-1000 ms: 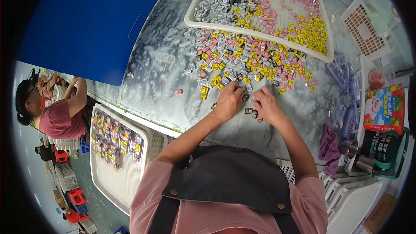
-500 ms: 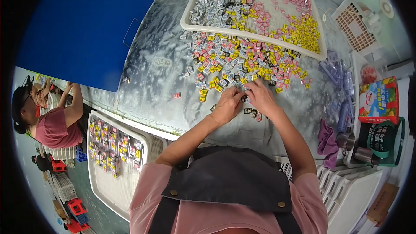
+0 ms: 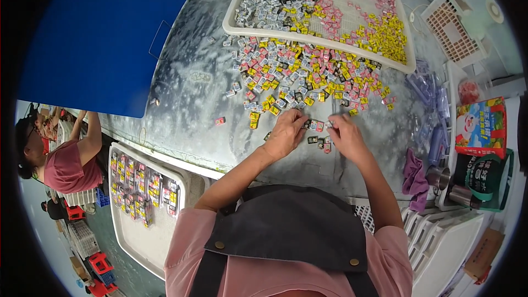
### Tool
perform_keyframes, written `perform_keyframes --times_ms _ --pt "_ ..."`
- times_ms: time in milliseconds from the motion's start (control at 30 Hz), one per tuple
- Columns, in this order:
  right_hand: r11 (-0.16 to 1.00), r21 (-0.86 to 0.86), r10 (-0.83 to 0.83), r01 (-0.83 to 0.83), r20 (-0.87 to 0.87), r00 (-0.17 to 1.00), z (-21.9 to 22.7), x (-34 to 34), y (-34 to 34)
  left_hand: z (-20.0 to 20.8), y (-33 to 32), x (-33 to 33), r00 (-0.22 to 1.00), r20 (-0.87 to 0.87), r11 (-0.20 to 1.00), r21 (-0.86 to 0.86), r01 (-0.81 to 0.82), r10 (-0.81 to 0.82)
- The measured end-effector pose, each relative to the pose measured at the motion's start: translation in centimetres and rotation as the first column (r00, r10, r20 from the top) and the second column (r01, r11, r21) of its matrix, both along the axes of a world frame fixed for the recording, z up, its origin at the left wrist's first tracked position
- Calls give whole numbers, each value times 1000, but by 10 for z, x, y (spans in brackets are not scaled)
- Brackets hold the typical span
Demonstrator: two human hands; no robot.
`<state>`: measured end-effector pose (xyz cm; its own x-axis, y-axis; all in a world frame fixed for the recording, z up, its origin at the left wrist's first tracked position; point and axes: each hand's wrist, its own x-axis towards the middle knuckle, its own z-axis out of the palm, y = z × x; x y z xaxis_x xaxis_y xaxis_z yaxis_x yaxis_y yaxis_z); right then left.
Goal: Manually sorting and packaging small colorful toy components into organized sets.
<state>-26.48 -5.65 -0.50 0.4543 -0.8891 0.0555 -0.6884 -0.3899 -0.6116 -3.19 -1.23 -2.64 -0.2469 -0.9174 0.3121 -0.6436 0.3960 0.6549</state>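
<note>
A short row of small box-shaped pieces (image 3: 317,125), black, white and pink, lies on the table between my hands. My left hand (image 3: 286,133) is closed at the row's left end, its fingertips on a small black piece. At the other end, my right hand (image 3: 348,138) pinches a small white piece (image 3: 329,124). Just below sits a second little cluster of black and pink pieces (image 3: 320,143). Beyond my hands spreads a loose pile of pink, yellow, white and black pieces (image 3: 308,71). My left palm partly covers a dark piece (image 3: 268,136).
A white tray (image 3: 308,37) of colour-grouped pieces stands behind the pile. At lower left, another tray (image 3: 132,242) holds packed clear sleeves. A blue panel (image 3: 104,38) rises at far left, near a co-worker (image 3: 71,165). Rightward lie a purple cloth (image 3: 415,179) and clear plastic sleeves (image 3: 434,115).
My hands have moved apart, the right one shifting rightward, and the row of pieces between them now shows. The view has shifted slightly.
</note>
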Motion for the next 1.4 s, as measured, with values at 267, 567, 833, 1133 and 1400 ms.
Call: perform_keyframes --times_ms 267,567,833,1133,1400 --pt "1000 19 22 -24 104 994 -7 4 6 5 1 -3 999 40 1000 18 -9 9" --pt "991 -117 51 -60 -83 995 18 33 -50 10 7 -8 995 24 996 -11 -94 94" --pt "982 -156 78 -103 -160 984 -4 8 -35 4 24 8 980 80 983 5 -185 184" --pt "995 -80 69 -59 131 989 7 -11 9 12 42 17 963 188 980 3 -199 195" --pt "966 -188 173 -175 -30 984 3 -18 56 13 34 13 958 204 979 -65 -192 202"
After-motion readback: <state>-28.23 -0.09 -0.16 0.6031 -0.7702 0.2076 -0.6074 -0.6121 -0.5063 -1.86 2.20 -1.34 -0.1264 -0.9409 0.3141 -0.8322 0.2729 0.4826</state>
